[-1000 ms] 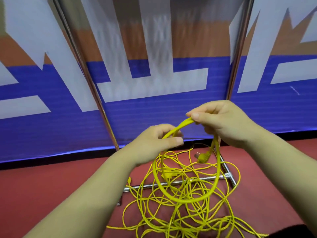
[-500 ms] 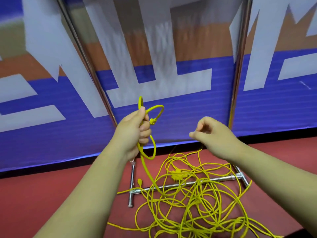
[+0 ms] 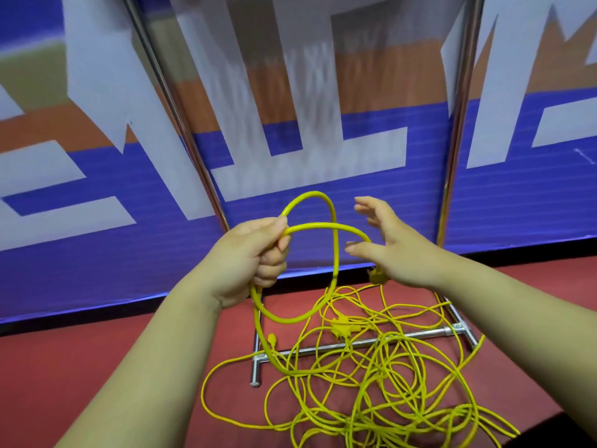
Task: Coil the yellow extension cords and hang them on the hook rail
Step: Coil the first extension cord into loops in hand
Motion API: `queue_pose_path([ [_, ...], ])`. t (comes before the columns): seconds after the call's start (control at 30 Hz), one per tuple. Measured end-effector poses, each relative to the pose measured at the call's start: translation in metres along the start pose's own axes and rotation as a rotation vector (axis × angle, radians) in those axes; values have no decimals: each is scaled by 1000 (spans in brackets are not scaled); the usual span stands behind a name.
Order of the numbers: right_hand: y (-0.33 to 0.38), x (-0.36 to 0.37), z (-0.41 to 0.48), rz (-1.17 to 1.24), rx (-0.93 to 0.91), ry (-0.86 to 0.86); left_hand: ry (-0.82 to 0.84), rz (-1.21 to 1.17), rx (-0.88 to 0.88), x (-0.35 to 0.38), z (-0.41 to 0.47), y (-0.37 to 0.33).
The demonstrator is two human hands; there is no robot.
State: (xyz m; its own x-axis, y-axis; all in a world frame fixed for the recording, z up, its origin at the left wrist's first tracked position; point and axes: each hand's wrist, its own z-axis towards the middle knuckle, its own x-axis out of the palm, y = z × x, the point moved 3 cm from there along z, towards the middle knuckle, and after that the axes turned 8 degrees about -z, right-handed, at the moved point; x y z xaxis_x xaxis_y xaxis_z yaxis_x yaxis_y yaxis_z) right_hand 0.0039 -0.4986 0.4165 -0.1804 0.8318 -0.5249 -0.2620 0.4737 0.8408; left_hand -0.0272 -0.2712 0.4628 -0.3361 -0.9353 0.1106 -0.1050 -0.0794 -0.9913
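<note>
Cord: a thin yellow cord (image 3: pixel 310 226), two loops raised before the banner (image 3: pixel 97 253); the rest lay tangled on the red floor (image 3: pixel 97 367), draped over the metal stand (image 3: pixel 365 342).
Left hand (image 3: pixel 248 257): fingers curled round the gathered loops.
Right hand (image 3: pixel 397 250): fingers spread, gripping nothing, thumb just beside a loop.

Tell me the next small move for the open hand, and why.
Probably the right hand should close on the cord where it runs down from the loops, then carry another turn up to the left hand. The left hand grips the loops, the right is open beside them, and most cord lies in a tangled pile on the floor.
</note>
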Motion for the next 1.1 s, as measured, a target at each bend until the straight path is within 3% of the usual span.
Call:
queue_pose_path([
  [0.13, 5, 7, -3, 91, 37, 161, -20, 46, 19, 0, -4, -3],
  [0.23, 9, 5, -3, 266, 67, 149, -79, 53, 47, -4, -4, -3],
  [0.43, 28, 5, -8, 669, 92, 36, -448, 213, 67, -18, 9, 24],
  [0.5, 29, 6, -8, 647, 94, -63, -556, 378, 47, -21, 11, 31],
  [0.6, 24, 2, -8, 387, 77, -231, -748, 562, 26, -19, 8, 29],
  [0.67, 23, 1, -9, 115, 0, -308, -667, 334, -95, -3, 7, 28],
  [0.73, 28, 7, -14, -104, -125, -318, -476, 45, -265, 21, 3, 30],
  [0.8, 36, 20, -21, -226, -247, -283, -370, -135, -307, 36, 2, 29],
  [0.93, 50, 34, -34, -271, -401, -219, -474, -263, -225, 30, 4, 20],
  [1.03, 43, 27, -35, -184, -315, -223, -524, -317, -121, 9, 0, 9],
  [1.1, 26, 20, -28, -141, -161, -237, -416, -323, -53, -1, -7, -2],
])
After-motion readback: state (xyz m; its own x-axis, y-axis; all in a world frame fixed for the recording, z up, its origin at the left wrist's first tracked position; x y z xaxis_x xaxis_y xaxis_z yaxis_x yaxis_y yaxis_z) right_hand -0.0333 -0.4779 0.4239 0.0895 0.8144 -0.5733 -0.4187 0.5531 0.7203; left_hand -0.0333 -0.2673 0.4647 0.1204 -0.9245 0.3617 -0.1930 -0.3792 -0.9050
